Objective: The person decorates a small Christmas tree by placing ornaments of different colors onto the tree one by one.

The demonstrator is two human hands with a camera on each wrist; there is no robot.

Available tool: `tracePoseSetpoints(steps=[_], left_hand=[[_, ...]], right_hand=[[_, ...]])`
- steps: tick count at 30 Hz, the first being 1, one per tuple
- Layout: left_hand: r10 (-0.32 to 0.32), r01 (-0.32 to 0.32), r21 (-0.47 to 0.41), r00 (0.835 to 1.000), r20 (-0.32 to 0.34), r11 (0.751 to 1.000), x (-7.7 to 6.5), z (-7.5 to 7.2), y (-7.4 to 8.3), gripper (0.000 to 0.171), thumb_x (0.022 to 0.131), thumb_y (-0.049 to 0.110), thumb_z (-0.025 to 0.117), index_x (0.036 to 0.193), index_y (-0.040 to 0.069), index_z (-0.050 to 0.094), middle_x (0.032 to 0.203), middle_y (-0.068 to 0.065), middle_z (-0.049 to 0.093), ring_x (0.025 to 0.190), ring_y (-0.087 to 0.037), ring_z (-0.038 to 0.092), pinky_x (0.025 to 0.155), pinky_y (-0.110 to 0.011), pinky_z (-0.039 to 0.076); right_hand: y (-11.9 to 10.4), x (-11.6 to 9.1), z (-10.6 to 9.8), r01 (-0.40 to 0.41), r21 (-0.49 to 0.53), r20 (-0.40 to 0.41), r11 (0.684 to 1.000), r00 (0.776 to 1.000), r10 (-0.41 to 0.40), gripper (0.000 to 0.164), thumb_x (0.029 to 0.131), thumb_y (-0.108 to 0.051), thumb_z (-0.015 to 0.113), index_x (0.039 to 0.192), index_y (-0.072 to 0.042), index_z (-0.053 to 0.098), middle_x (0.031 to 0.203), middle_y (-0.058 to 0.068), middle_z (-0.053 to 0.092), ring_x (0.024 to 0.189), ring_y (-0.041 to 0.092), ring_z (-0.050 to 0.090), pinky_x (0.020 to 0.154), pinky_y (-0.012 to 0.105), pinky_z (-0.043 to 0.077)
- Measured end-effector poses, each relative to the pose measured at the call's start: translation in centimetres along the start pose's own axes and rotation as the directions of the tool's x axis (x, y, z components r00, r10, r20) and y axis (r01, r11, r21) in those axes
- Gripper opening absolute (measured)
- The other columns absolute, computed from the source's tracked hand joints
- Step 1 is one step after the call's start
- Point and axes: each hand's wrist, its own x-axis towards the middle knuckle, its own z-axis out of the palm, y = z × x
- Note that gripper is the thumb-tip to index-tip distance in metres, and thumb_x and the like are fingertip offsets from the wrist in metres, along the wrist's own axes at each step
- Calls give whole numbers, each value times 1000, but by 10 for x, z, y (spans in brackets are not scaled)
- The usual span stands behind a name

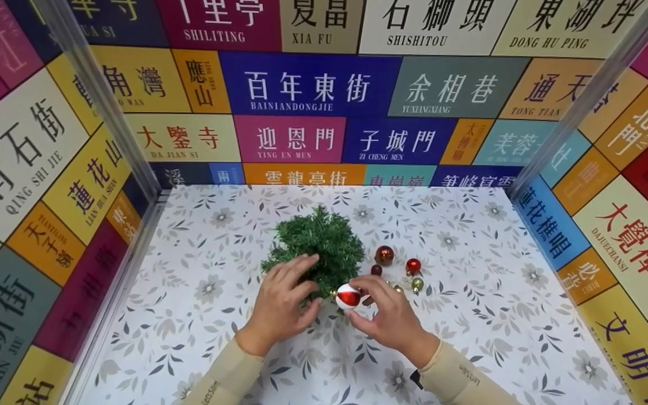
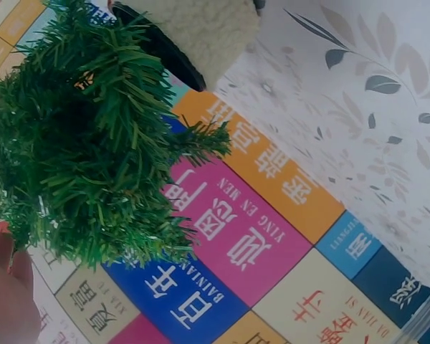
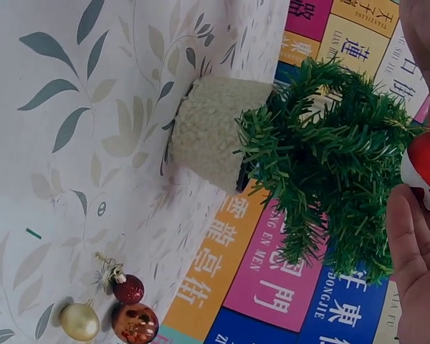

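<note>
A small artificial Christmas tree point(image 1: 324, 242) stands on the table, its cream, rough-textured base point(image 3: 211, 132) visible in the right wrist view. My right hand point(image 1: 388, 318) pinches a red-and-white Christmas bauble point(image 1: 348, 296) between thumb and fingers, close to the tree's near side. The bauble's small gold cap points left, toward the branches. My left hand point(image 1: 284, 301) is at the near left side of the tree, its fingers extended over the branches and the thumb apart from them. In the left wrist view, only part of a hand point(image 2: 7, 294) shows beside the greenery point(image 2: 93, 143).
Right of the tree lie a shiny copper bauble point(image 1: 383, 255), a red bauble point(image 1: 413, 266), a small dark red bauble point(image 1: 376, 270) and a gold bauble point(image 1: 417, 285). A green scrap point(image 3: 34, 233) lies on the floral tabletop point(image 1: 211, 332). Printed panels point(image 1: 313, 84) enclose the table's back and sides.
</note>
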Motion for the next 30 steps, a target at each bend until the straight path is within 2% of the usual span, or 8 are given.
tracePoseSetpoints(steps=[5,11,20,30], left_hand=[[-27,27,-33,1000,12,999,-2,1,3,19,79,32,79,87,16,73,146,-11,51,130,-34,50,100,-55,41],[-44,44,-31,999,3,999,-1,2,6,23,81,38,80,82,16,72,145,-9,52,132,-30,48,103,-51,40],[-51,50,-26,999,-19,998,-2,5,10,13,85,28,77,82,16,74,141,-9,56,128,-30,52,102,-48,42],[-33,32,-16,999,-39,999,0,3,11,8,84,20,72,77,17,70,137,-10,59,126,-32,54,99,-49,44]], right_hand=[[-4,1,2,-15,19,7,1000,1000,15,53,82,-20,82,129,-6,61,125,2,61,98,12,63,69,24,55],[-5,1,4,-24,35,0,999,1000,24,52,82,-20,83,128,-7,62,125,0,61,97,12,63,66,27,56],[-4,0,6,-26,38,-3,999,1000,26,52,82,-21,83,127,-7,62,127,-2,61,101,13,63,66,30,56],[-1,-6,8,-23,35,5,999,1000,23,54,83,-20,81,132,-13,60,128,-3,61,104,14,63,71,23,54]])
